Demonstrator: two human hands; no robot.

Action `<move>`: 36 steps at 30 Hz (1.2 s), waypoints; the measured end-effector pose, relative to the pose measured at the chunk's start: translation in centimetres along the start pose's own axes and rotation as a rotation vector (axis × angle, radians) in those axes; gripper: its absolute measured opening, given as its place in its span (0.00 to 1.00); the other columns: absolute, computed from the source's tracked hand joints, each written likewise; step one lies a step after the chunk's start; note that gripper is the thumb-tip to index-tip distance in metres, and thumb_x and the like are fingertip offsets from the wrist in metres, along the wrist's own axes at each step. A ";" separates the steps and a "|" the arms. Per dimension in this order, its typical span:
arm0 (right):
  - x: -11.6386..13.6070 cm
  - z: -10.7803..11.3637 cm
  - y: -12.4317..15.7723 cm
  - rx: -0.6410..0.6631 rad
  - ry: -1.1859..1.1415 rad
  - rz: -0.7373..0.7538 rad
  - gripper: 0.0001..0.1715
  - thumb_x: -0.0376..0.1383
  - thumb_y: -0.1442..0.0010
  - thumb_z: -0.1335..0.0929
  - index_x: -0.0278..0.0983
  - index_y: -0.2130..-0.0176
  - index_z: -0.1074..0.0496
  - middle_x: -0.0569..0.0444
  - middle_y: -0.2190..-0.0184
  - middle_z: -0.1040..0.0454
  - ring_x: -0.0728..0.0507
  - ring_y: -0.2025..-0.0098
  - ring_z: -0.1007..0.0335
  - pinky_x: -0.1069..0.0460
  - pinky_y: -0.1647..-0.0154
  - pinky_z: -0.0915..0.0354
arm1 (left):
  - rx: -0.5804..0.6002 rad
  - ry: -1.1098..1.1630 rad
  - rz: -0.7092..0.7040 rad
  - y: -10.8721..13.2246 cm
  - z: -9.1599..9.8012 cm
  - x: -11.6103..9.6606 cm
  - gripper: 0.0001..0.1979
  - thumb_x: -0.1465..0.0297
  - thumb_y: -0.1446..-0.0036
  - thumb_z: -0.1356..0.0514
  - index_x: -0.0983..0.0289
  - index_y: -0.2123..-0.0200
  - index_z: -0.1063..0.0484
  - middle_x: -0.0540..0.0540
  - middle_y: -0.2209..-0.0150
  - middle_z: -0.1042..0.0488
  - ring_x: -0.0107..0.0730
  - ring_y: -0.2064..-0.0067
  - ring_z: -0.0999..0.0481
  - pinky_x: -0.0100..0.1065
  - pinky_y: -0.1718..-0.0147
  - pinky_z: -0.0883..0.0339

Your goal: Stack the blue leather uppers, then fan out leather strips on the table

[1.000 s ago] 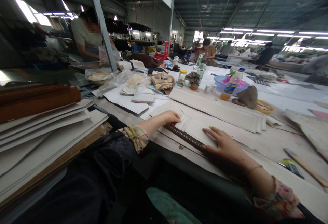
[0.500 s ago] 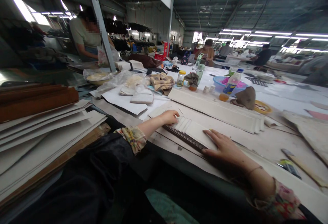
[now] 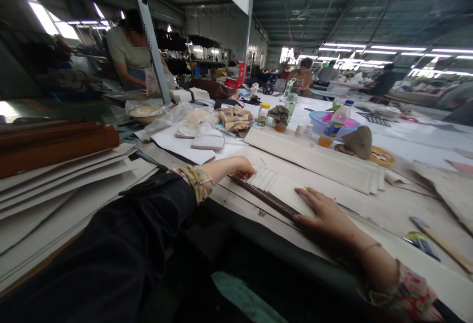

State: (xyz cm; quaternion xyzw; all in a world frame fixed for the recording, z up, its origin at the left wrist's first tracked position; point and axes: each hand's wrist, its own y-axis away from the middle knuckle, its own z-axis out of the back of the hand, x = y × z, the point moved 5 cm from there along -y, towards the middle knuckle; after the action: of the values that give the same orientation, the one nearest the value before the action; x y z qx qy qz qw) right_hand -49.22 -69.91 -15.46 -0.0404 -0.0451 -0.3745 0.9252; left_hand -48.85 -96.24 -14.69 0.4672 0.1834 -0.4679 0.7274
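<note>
A fanned stack of long off-white strips with brown edges lies along the table's near side, its ends stepped at the left. My left hand is at that stepped end, fingers curled together; what the fingertips pinch, if anything, is hidden. Flat across the strips farther right rests my right hand, with thumb and fingers spread. Beyond the stack lies another layered set of long pale pieces.
Large pale sheets and folded brown material are piled at the left. A wooden-handled tool lies at the right, beside a yellow-and-dark object. Farther back stand a jar, a bottle and a blue basin. Several people work beyond.
My left hand has turned over slightly and shifted a little left and down at the strip ends, its fingers now more curled. The right hand stays on the stack. The view has shifted slightly.
</note>
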 end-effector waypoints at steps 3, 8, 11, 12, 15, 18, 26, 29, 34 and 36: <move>-0.1 0.0 0.1 -0.007 0.002 -0.008 0.43 0.58 0.48 0.39 0.39 0.40 0.45 0.41 0.42 0.44 0.33 0.43 0.45 0.38 0.45 0.46 | -0.002 -0.076 -0.020 -0.4 0.2 0.1 0.06 0.72 0.53 0.39 0.67 0.76 0.34 0.48 0.83 0.37 0.21 0.80 0.39 0.24 0.78 0.40; 0.1 0.2 0.1 -0.026 0.000 0.005 0.42 0.57 0.48 0.39 0.40 0.40 0.45 0.41 0.43 0.43 0.33 0.44 0.44 0.38 0.46 0.45 | -0.062 -0.204 -0.088 -0.8 0.5 0.3 0.04 0.73 0.57 0.38 0.67 0.75 0.31 0.46 0.86 0.40 0.21 0.82 0.42 0.24 0.80 0.46; 0.4 0.4 -0.1 -0.027 0.001 0.009 0.42 0.57 0.48 0.38 0.39 0.41 0.44 0.41 0.43 0.42 0.33 0.44 0.43 0.38 0.46 0.45 | -0.088 -0.226 -0.113 -0.7 0.6 0.3 0.03 0.73 0.57 0.39 0.67 0.75 0.30 0.46 0.85 0.40 0.20 0.81 0.41 0.24 0.79 0.45; 0.5 0.5 -0.2 -0.024 0.001 0.012 0.42 0.57 0.48 0.38 0.39 0.41 0.44 0.41 0.43 0.42 0.33 0.44 0.43 0.38 0.46 0.45 | -0.096 -0.228 -0.118 -0.6 0.6 0.3 0.03 0.74 0.57 0.40 0.67 0.75 0.30 0.46 0.85 0.40 0.21 0.81 0.41 0.24 0.79 0.45; 0.8 0.6 -0.6 -0.014 0.001 0.021 0.42 0.58 0.48 0.39 0.40 0.41 0.44 0.41 0.43 0.42 0.33 0.44 0.43 0.38 0.46 0.45 | -0.124 -0.222 -0.125 -0.3 0.7 0.5 0.02 0.74 0.55 0.41 0.68 0.74 0.30 0.46 0.85 0.39 0.21 0.81 0.39 0.23 0.78 0.43; 1.0 0.4 -1.0 0.011 0.013 0.012 0.43 0.58 0.48 0.39 0.41 0.40 0.46 0.41 0.42 0.44 0.33 0.44 0.44 0.38 0.46 0.46 | -0.143 -0.216 -0.135 -0.2 0.7 0.6 0.02 0.75 0.54 0.42 0.69 0.74 0.30 0.47 0.84 0.38 0.21 0.80 0.38 0.23 0.78 0.41; 1.3 -0.2 -1.1 0.041 0.055 0.013 0.44 0.57 0.47 0.40 0.38 0.39 0.49 0.39 0.42 0.45 0.34 0.42 0.46 0.40 0.44 0.48 | -0.195 -0.132 -0.165 -1.4 3.5 0.4 0.07 0.79 0.54 0.43 0.68 0.68 0.30 0.48 0.78 0.32 0.20 0.79 0.35 0.24 0.75 0.36; 1.2 -0.3 -1.1 0.033 0.047 0.013 0.44 0.57 0.47 0.40 0.38 0.39 0.48 0.39 0.42 0.45 0.33 0.43 0.46 0.39 0.44 0.47 | -0.169 -0.057 -0.149 -1.8 4.0 0.7 0.06 0.78 0.51 0.44 0.69 0.67 0.31 0.50 0.76 0.32 0.20 0.77 0.32 0.25 0.72 0.33; 1.2 -0.3 -1.1 0.004 0.049 0.018 0.44 0.57 0.47 0.39 0.38 0.39 0.47 0.39 0.42 0.44 0.33 0.43 0.45 0.39 0.44 0.47 | -0.084 -0.027 -0.080 -1.6 2.4 1.0 0.04 0.78 0.49 0.46 0.70 0.69 0.32 0.50 0.78 0.33 0.20 0.76 0.32 0.26 0.70 0.33; 1.2 -0.3 -1.0 0.019 0.053 0.009 0.44 0.57 0.47 0.39 0.38 0.39 0.47 0.39 0.42 0.45 0.33 0.43 0.46 0.40 0.44 0.47 | -0.063 -0.034 -0.052 -1.4 2.0 1.0 0.03 0.77 0.48 0.46 0.70 0.69 0.32 0.50 0.78 0.33 0.20 0.76 0.33 0.26 0.70 0.34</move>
State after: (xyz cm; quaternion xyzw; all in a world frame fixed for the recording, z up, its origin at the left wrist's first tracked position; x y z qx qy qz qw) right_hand -49.10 -71.49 -15.57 -0.0217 -0.0240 -0.3710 0.9281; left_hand -49.89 -98.57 -15.09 0.4312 0.1977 -0.4884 0.7324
